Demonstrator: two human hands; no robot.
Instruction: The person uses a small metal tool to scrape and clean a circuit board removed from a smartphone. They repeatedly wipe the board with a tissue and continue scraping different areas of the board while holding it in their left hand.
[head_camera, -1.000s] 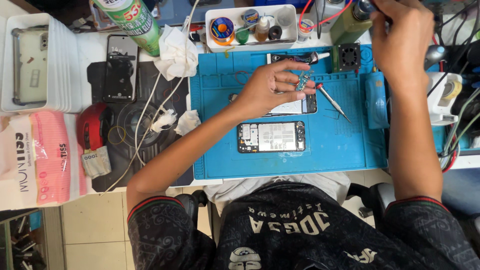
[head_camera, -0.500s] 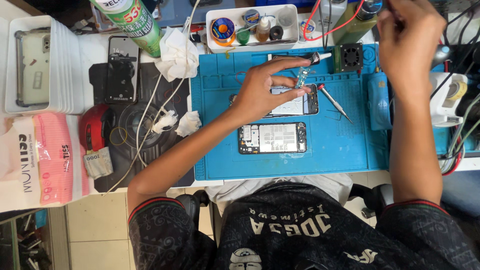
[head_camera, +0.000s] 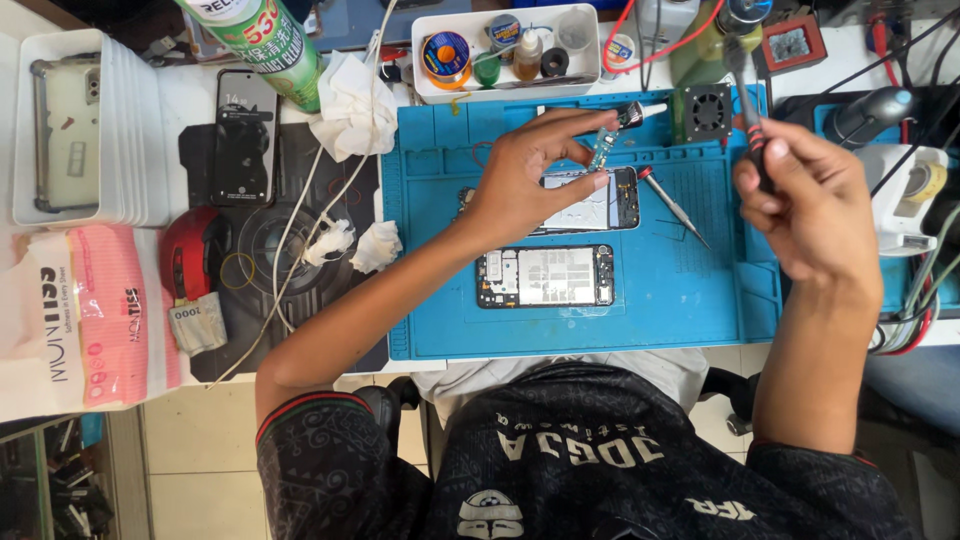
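A small board (head_camera: 601, 150) is pinched in the fingers of the left hand (head_camera: 525, 180), above the mat (head_camera: 450, 320) near its far edge, over one phone (head_camera: 600, 205). An iron (head_camera: 748, 110) is gripped by the closed fingers of the right hand (head_camera: 810, 205) at the mat's right edge. Bare mat is left around the second phone (head_camera: 545, 276), toward the near edge.

A pink-and-white soft tissue pack (head_camera: 85, 315) lies at the left edge. A green-and-white labelled spray can (head_camera: 265, 40) lies at the top left, with a dark-screened black phone (head_camera: 243, 137) just below it.
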